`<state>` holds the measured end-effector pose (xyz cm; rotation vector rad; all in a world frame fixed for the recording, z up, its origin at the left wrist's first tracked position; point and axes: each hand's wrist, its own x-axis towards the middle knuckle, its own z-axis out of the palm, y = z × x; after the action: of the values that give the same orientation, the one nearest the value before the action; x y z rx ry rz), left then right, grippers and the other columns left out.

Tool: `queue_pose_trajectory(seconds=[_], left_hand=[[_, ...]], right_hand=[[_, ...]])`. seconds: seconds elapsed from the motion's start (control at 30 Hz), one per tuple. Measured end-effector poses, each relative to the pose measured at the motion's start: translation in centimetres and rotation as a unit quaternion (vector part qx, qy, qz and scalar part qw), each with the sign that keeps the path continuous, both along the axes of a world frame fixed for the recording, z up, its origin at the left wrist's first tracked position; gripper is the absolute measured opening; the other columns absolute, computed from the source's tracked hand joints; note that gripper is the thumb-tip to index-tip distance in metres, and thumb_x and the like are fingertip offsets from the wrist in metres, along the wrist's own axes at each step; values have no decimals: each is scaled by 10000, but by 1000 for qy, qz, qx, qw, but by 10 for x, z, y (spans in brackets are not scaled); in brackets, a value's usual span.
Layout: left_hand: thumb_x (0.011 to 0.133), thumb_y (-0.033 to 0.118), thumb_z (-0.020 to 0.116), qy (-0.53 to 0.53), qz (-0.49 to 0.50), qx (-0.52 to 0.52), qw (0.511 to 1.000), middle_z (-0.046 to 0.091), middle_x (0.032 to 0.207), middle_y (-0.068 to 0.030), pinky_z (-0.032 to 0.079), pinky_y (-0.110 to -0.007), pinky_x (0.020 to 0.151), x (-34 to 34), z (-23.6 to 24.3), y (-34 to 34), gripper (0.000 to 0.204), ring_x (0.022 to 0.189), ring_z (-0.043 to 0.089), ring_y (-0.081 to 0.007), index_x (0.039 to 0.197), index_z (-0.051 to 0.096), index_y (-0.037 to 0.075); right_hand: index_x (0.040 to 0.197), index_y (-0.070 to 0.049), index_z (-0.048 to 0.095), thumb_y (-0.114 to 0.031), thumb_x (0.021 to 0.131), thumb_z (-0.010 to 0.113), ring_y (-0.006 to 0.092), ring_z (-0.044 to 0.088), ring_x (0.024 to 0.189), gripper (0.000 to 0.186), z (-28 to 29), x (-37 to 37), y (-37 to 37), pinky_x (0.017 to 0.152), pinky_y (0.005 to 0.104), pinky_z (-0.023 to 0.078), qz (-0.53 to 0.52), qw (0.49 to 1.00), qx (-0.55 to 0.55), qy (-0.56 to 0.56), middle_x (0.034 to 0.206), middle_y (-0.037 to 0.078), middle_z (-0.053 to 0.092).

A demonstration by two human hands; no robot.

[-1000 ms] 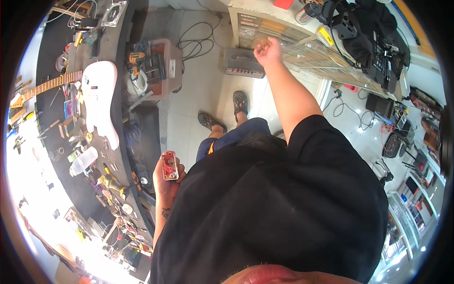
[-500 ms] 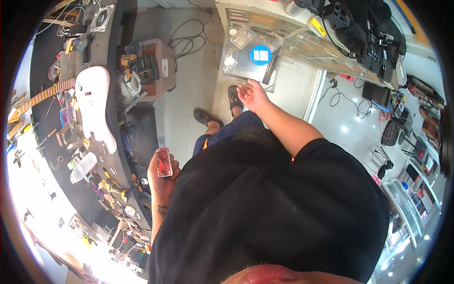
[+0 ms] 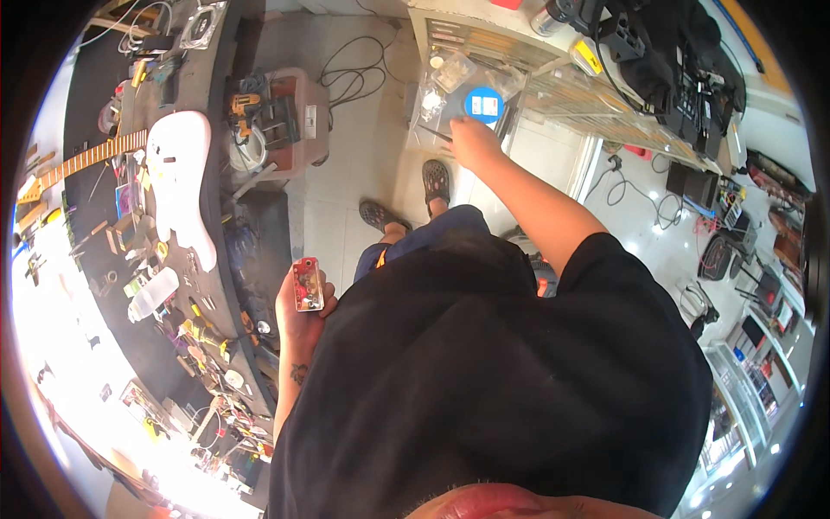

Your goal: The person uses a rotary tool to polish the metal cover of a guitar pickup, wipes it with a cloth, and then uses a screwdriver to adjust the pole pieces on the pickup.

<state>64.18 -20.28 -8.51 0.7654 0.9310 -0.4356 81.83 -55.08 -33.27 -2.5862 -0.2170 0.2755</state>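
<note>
"What's the biggest thing around?"

"The long dark workbench (image 3: pixel 198 86), well to the left of the drawer. Then the beige cabinet (image 3: pixel 575 95) with stacked, slatted fronts, from which that shallow grey drawer (image 3: pixel 453 104) juts out."

"What lies in the drawer, and which hand is nearer?"

"A flat, round, bright-blue container (image 3: pixel 484 105) with white labels lies there, just beyond the right hand (image 3: pixel 473 143). That hand is at the drawer's near edge, much nearer than the other."

"Is it gripping the edge?"

"Its fingers look bent, but the tips are hidden, so I can't tell whether they grip anything."

"And the left hand (image 3: pixel 296 327)?"

"It's wrapped around a small, red, rectangular case (image 3: pixel 309 285) with a pale rim. The details on its face are too small to read."

"How does the case lie from the drawer?"

"Leftward and on the person's side of it, well apart. Its long axis runs roughly away from the person, so it points past the drawer's left side, not at it."
</note>
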Motion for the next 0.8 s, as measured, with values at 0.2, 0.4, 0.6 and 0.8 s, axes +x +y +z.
queue_pose_trajectory(seconds=[0.2, 0.4, 0.6, 0.8], left_hand=[[1101, 348, 488, -27, 21, -20, 999, 522, 769, 15, 310, -292, 453, -1, 2, -2, 244, 558, 420, -130, 1049, 604, 139], [1092, 322, 524, -73, 83, -15, 994, 542, 774, 17, 360, -284, 449, 1, 8, -4, 195, 576, 494, -125, 1095, 612, 148], [1131, 343, 453, -161, 123, 55, 978, 712, 941, -90, 424, -281, 510, 26, 48, -22, 243, 623, 544, -119, 1158, 597, 149], [1139, 283, 468, -305, 115, 94, 941, 755, 961, -172, 563, -256, 588, 24, 61, -23, 250, 761, 715, -139, 1238, 589, 88]], right_hand=[[1078, -6, 656, -178, 890, 713, 406, 712, 1037, 262, -7, 16, 3, 883, 513, 579, 149, 976, -128, 95, 1087, 243, 716], [1145, -15, 645, -149, 924, 668, 362, 722, 956, 260, 105, 8, 15, 815, 451, 570, 52, 992, 48, 105, 1040, 187, 735], [1097, -39, 728, -87, 889, 774, 220, 680, 816, 218, 296, -22, 61, 742, 324, 544, 150, 939, 302, 65, 979, 100, 709], [1006, -77, 766, -61, 835, 823, 212, 673, 748, 182, 367, -28, 86, 653, 335, 542, 273, 920, 242, -143, 963, 59, 688]])
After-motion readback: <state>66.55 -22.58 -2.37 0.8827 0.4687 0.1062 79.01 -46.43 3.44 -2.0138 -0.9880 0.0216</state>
